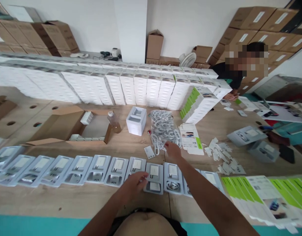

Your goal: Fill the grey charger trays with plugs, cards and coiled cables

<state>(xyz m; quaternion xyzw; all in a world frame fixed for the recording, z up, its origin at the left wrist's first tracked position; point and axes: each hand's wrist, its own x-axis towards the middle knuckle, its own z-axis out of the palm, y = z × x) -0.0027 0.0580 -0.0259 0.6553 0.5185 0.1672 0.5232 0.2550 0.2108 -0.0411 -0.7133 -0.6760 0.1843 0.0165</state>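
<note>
Stacked white rectangular cartons (153, 88), lined-up pale-grey moulded trays (93, 169) on a wood-grain tabletop (67, 200) and piled brown cardboard boxes (61, 36) showed this was a packing workshop.

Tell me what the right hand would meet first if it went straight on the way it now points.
Most likely the heap of white looped cables. The right hand overlaps its near edge in this view and may be touching it, though depth is unclear.

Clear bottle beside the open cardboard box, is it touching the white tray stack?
Apart. The head view shows a bare strip of wooden tabletop between the bottle and tray stack.
</note>
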